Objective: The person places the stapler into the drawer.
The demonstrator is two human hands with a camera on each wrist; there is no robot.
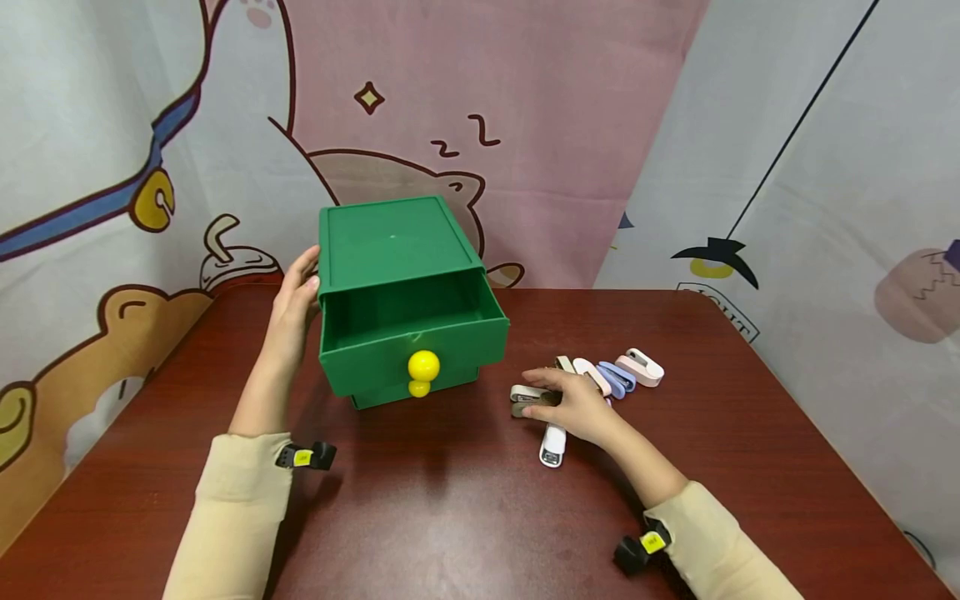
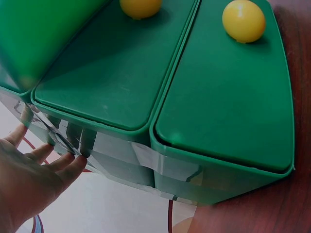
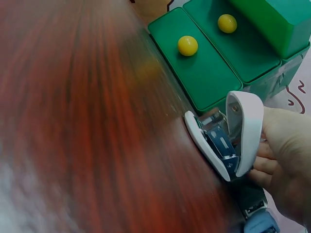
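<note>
A green drawer cabinet (image 1: 393, 242) stands on the table, its top drawer (image 1: 450, 346) pulled out. My left hand (image 1: 292, 304) lies along the cabinet's left side. In the left wrist view its fingers (image 2: 65, 170) are extended and touch that side. My right hand (image 1: 573, 404) is over a cluster of mini staplers, thumb and forefinger on either side of a grey-olive stapler (image 1: 534, 407). Whether it pinches that stapler is unclear. A white stapler (image 1: 552, 446) lies just in front of this hand; in the right wrist view this white stapler (image 3: 250, 131) partly covers the fingers.
Beyond the right hand lie a blue stapler (image 1: 617, 379), a pale pink one (image 1: 640, 367) and another pale one (image 1: 592, 375). Yellow knobs (image 1: 423, 367) jut from the drawer fronts. A printed curtain (image 1: 555, 150) hangs behind the brown table (image 1: 450, 517).
</note>
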